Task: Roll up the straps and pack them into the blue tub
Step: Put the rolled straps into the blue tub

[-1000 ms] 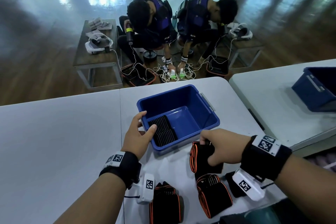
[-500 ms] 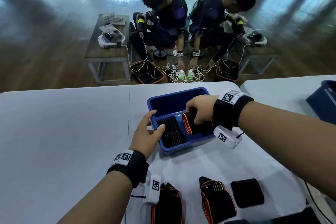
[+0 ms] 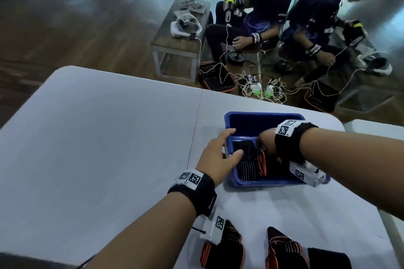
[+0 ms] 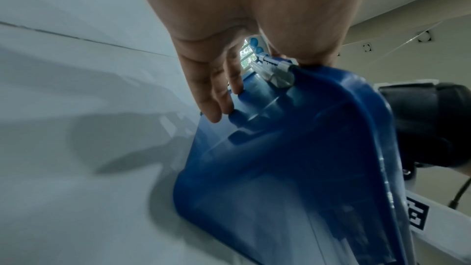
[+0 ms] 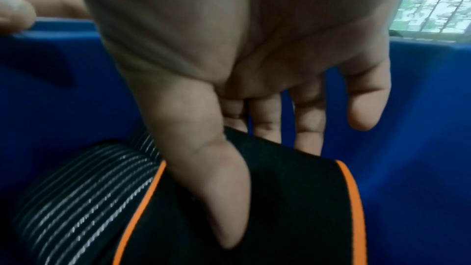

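Since half a second ago our right hand [image 3: 267,144] has sunk deeper into the blue tub [image 3: 262,181], carrying the orange-edged rolled strap [image 3: 261,165] down beside the striped black rolls [image 3: 244,159] already packed at the tub's left. From the head view, our left hand [image 3: 216,157] straddles the tub's left rim, thumb over the edge, and three more straps [image 3: 284,249] wait on the white table [image 3: 109,148] near us.

At the left wrist, straight fingers [image 4: 216,98] press the outside wall of the tub [image 4: 293,158]; we should hold that brace so the tub does not slide.

At the right wrist, thumb [image 5: 221,188] in front and fingers [image 5: 267,120] behind pinch the strap [image 5: 293,209], which touches the striped roll [image 5: 89,188]. We judge it best to seat it snug and upright before letting go, so the coil cannot spring loose.
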Demonstrator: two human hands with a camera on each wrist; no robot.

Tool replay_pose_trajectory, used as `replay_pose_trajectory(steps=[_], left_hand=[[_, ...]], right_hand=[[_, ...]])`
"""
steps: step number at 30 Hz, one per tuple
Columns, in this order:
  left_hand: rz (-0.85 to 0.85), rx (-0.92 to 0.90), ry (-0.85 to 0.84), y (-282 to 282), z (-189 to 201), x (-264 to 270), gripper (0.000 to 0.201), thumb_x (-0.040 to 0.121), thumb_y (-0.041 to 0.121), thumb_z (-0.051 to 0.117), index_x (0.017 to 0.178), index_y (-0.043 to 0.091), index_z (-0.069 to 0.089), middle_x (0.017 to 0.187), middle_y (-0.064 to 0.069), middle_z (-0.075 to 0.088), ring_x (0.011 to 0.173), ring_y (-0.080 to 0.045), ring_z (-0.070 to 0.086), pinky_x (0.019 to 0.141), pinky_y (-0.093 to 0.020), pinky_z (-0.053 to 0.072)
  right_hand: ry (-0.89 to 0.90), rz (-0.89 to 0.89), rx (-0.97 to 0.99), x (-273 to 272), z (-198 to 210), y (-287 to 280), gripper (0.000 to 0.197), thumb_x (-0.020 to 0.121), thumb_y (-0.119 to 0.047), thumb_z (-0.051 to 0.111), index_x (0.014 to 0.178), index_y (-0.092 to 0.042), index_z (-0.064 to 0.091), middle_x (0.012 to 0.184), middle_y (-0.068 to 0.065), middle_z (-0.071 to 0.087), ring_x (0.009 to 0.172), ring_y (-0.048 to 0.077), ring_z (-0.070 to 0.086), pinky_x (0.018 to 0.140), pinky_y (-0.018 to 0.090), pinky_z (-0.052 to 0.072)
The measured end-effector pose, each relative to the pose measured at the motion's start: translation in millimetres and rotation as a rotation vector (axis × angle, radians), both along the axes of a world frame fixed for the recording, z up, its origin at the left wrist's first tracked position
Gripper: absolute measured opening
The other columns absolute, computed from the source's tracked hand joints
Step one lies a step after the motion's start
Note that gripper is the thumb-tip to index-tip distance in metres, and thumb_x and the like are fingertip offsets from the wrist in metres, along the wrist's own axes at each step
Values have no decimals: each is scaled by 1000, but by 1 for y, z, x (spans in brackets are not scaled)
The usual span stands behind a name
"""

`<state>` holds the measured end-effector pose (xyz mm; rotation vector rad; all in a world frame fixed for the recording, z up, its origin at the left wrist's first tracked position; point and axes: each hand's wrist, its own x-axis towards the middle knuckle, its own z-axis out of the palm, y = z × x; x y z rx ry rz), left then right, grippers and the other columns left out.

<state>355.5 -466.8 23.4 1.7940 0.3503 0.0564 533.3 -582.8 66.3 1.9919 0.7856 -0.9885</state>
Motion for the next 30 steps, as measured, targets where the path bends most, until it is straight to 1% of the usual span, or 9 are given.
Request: replay_pose_trajectory(steps=[2,5,9,11,13,16,20,26,30], left_hand=[[-6,-2,10,1,1,0,57,85,51,64,135,63,38,125,4,60,82,-17,68,87,-43,60],[-5,8,9,0,3,0,59,83,55,63,135,64,37,127,5,60,90,-20,68,90,-45,58],[3,12,18,-2,1,3,59,81,57,61,134,65,37,124,4,60,88,-25,67,87,-46,58],[-1,6,23,-1,0,4,59,81,57,62,134,66,37,124,4,60,87,-23,68,86,-46,59],[-8,4,27,1,0,3,59,81,57,62,133,66,36,125,5,60,89,-23,68,87,-46,59],[-12,8,28,1,1,3,60,79,59,61,133,67,36,126,7,59,91,-23,68,88,-45,59],[-11,-3,8,2,-1,2,61,78,59,63,133,67,37,122,6,64,91,-22,69,88,-44,59],[-36,6,-9,3,4,1,59,84,54,64,136,61,38,125,9,60,96,-17,69,90,-40,59],[-31,10,-29,5,6,1,53,93,35,68,134,55,42,116,16,55,96,-15,68,88,-35,59]], right_hand=[[4,18,-16,5,-18,-2,39,75,-26,81,113,-22,72,107,1,75,96,22,71,86,34,58],[22,22,28,15,-36,-5,35,69,-38,83,102,-30,72,95,-6,74,90,21,72,87,38,58],[69,-4,15,-3,-5,6,37,66,-39,88,97,-27,70,99,-3,75,93,22,71,77,33,54],[74,-36,23,-1,1,6,45,59,-39,92,97,-26,73,99,-4,76,94,20,71,83,35,57],[69,-64,46,1,9,4,52,60,-36,92,107,-24,74,103,-3,76,98,20,71,90,38,58],[43,-146,138,3,27,-5,51,66,-26,91,112,-17,71,104,-2,74,90,18,67,76,28,57],[-41,-230,338,0,57,-28,44,63,-31,91,99,-30,65,96,-6,67,84,16,60,73,28,50],[-97,-338,585,-41,114,-89,51,68,-48,85,112,-34,64,106,-12,65,97,14,61,88,31,50],[-20,-462,625,-80,135,-146,35,74,-41,83,103,-35,65,97,-17,64,78,-3,58,66,13,42]])
